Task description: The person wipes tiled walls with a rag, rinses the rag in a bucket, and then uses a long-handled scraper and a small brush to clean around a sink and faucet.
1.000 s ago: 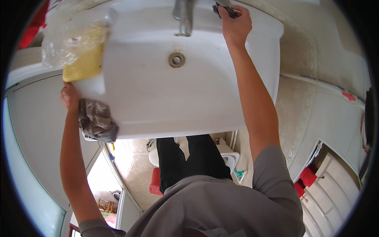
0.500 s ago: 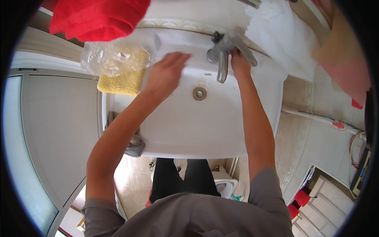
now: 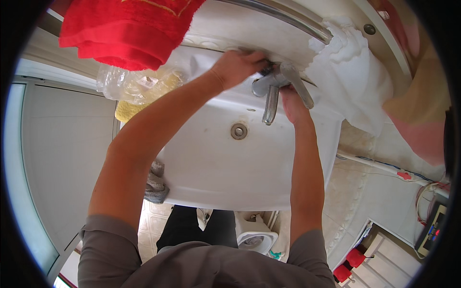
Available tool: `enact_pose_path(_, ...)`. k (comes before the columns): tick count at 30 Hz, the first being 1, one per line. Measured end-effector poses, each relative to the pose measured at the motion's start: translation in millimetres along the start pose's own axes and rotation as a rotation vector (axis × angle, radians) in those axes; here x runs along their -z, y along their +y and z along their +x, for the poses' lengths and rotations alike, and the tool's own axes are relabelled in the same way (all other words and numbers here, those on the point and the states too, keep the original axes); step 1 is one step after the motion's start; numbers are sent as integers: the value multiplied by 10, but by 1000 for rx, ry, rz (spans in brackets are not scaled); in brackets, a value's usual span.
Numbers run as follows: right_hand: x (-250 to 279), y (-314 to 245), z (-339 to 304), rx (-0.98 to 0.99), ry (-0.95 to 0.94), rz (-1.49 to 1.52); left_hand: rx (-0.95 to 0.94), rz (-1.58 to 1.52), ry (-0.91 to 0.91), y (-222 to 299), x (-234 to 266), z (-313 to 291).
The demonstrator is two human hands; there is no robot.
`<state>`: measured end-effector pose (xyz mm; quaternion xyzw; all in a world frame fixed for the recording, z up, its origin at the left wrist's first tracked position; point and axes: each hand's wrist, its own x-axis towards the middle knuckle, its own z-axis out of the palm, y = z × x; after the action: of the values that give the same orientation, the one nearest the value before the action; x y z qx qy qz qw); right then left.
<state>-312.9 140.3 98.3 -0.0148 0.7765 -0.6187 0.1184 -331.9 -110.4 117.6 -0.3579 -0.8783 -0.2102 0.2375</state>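
Observation:
A chrome faucet (image 3: 272, 102) stands at the back of a white sink (image 3: 216, 168), its lever angled to the right. My left hand (image 3: 238, 68) reaches to the faucet's back left, with fingers bent together at a small dark piece (image 3: 264, 68). What they grip there is blurred and partly hidden. On the other side, my right hand (image 3: 294, 106) is tucked beside and behind the faucet body, under the lever. Its fingers are mostly hidden by the metal.
A red towel (image 3: 125, 36) hangs at upper left, above clear plastic wrapping (image 3: 139, 84) and a yellow cloth (image 3: 127, 110). Grey cloth (image 3: 156, 185) drapes over the sink's left edge. White fabric (image 3: 350, 77) hangs at right below a metal rail (image 3: 283, 19). The drain (image 3: 238, 131) lies mid-basin.
My left hand has moved right and back, from above the basin to the faucet's rear. My right hand stays beside the faucet. The whole view has shifted, showing more of the rail.

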Motion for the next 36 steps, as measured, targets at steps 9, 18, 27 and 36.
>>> enact_pose_path(9, -194, -158, -493, 75, 103, 405, 207, 220, -41, -173, 160, -377)
enact_pose_path(18, -70, 66, -1112, -26, 258, 429, 171, 117, 39, 351, -235, 40)
enact_pose_path(27, 50, 239, -1397, -82, 320, 480, 389, 110, 155, 184, 32, -391)
enact_pose_path(36, -97, 896, -1430, -366, -72, -232, 1008, -209, 336, 882, 450, -1016)
